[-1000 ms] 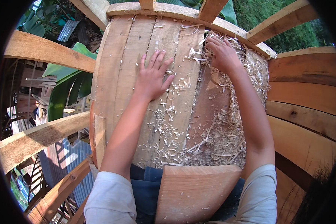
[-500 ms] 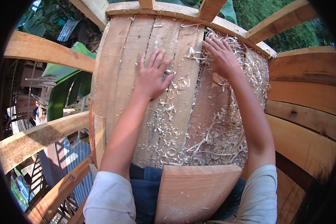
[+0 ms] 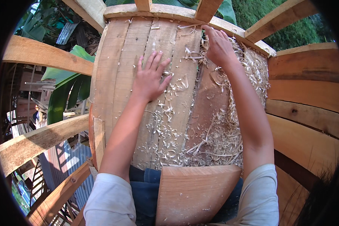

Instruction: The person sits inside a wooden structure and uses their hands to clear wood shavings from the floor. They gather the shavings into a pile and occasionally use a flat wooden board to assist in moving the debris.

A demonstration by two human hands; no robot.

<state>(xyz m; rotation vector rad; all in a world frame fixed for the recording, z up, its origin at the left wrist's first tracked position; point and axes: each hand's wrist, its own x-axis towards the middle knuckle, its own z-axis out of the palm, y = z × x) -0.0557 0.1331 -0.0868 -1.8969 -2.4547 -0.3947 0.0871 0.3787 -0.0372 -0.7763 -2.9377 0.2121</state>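
Observation:
My left hand (image 3: 151,78) lies flat on the light wooden planks (image 3: 133,49), fingers spread and nothing held. Farther forward and to the right, my right hand (image 3: 218,47) has its fingers stretched toward the far rim beam (image 3: 169,12), among curled wood shavings (image 3: 252,69). No tool shows in it, though its palm side is hidden. A darker reddish plank (image 3: 211,96) lies below that hand, partly bare and partly strewn with shavings. Smaller chips (image 3: 167,124) dot the planks between my forearms.
A smooth wooden board (image 3: 197,194) stands close before my body, over my lap. Upright ribs (image 3: 49,56) rise around the left and far sides. On the right is a plank wall (image 3: 305,86). Leaves (image 3: 66,79) and corrugated sheets (image 3: 73,165) show outside at left.
My right hand has moved slightly farther forward, toward the far rim beam, uncovering more of the shavings and reddish plank behind it. My left hand keeps its place on the planks.

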